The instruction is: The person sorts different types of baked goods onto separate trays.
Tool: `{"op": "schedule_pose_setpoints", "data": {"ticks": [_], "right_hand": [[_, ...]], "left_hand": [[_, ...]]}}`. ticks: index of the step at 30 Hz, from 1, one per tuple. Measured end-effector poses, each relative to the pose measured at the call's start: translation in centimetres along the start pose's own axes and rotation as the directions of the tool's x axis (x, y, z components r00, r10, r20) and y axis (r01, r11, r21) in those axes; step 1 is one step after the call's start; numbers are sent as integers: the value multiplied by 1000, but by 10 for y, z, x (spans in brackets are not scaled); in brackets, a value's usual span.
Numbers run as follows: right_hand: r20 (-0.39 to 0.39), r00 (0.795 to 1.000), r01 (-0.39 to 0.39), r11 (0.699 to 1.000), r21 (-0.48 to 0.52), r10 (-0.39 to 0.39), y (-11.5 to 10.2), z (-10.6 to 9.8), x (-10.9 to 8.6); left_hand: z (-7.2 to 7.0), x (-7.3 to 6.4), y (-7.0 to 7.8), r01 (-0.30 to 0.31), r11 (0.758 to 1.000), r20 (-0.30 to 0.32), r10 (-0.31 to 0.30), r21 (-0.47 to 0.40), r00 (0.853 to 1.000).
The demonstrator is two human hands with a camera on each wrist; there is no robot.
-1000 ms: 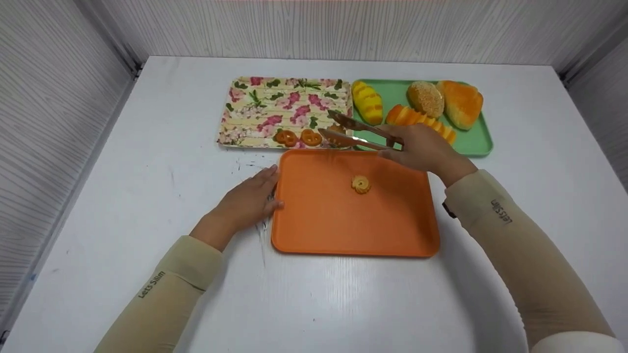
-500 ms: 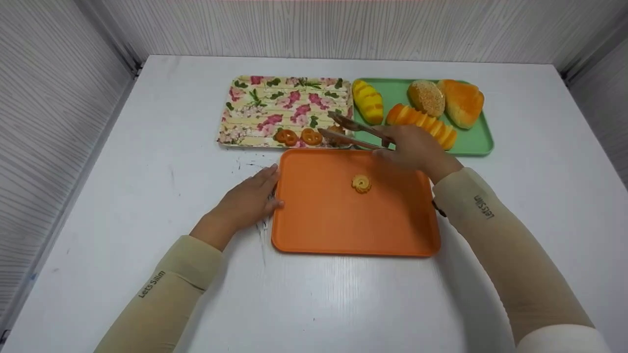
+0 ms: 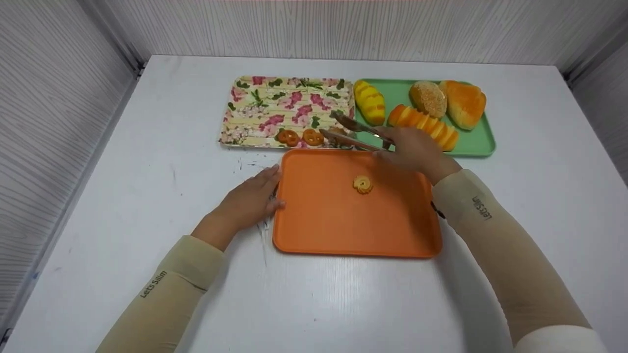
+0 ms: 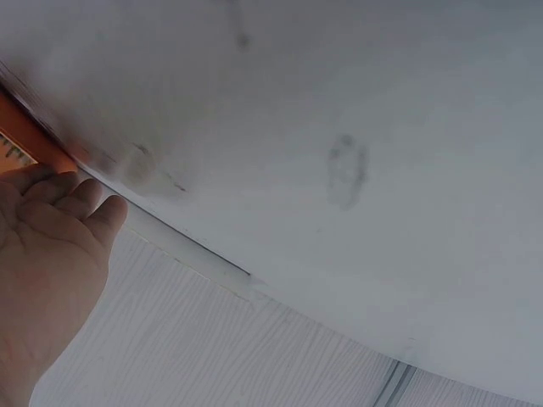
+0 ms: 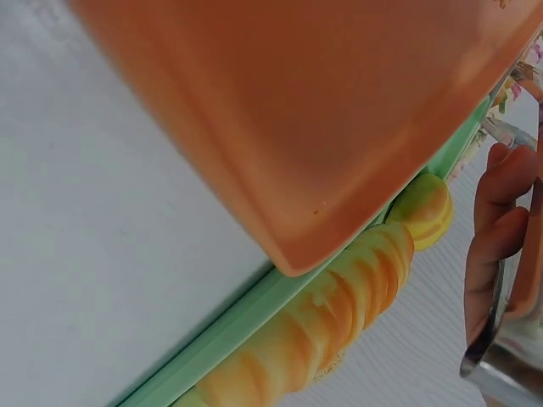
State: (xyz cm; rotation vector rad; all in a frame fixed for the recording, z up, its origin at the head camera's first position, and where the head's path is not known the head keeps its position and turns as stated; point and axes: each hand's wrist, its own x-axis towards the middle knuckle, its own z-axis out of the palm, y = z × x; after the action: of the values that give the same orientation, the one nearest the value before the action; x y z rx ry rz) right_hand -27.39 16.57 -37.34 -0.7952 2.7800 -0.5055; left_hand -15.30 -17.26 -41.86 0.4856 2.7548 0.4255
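My right hand [image 3: 414, 149] grips metal tongs [image 3: 360, 128], fingers curled round them in the right wrist view. The tongs' parted arms reach over the near right corner of a floral tray [image 3: 265, 105]. Between their tips lies a brown cookie [image 3: 338, 136], partly hidden by the lower arm. Left of it two pretzel-shaped cookies [image 3: 312, 137] lie along the same edge. My left hand [image 3: 250, 198] rests with straight fingers against the left rim of an orange tray [image 3: 319, 220]. A round, ridged cookie [image 3: 363, 185] sits on that tray.
Behind my right hand, a green tray [image 3: 483, 144] adjoins the floral one. It holds a yellow roll [image 3: 370, 103], a sliced loaf [image 3: 424, 126], a seeded bun [image 3: 428, 99] and a golden bread piece [image 3: 463, 105]. A pale wood-grain wall [image 3: 343, 29] stands behind the white table [image 3: 314, 304].
My right hand and forearm have shifted slightly left, while the tongs' tips stay about the brown cookie. The left hand and the cookies keep their places.
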Motion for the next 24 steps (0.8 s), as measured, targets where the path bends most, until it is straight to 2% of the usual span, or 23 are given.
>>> {"op": "schedule_pose_setpoints", "data": {"ticks": [7, 13, 17, 24], "right_hand": [[-30, 1000, 9, 999, 42, -8, 6, -6, -5], [-92, 996, 22, 996, 91, -14, 13, -12, -14], [-123, 991, 61, 991, 122, -46, 16, -15, -24], [-121, 984, 150, 980, 131, -134, 25, -18, -42]], "left_hand": [[0, -1, 0, 0, 1000, 1, 0, -2, 1000], [0, 0, -1, -5, 1000, 0, 5, 9, 1000], [-1, 1, 0, -4, 1000, 5, 4, 16, 1000], [-1, 1, 1, 15, 1000, 18, -15, 9, 1000]]}}
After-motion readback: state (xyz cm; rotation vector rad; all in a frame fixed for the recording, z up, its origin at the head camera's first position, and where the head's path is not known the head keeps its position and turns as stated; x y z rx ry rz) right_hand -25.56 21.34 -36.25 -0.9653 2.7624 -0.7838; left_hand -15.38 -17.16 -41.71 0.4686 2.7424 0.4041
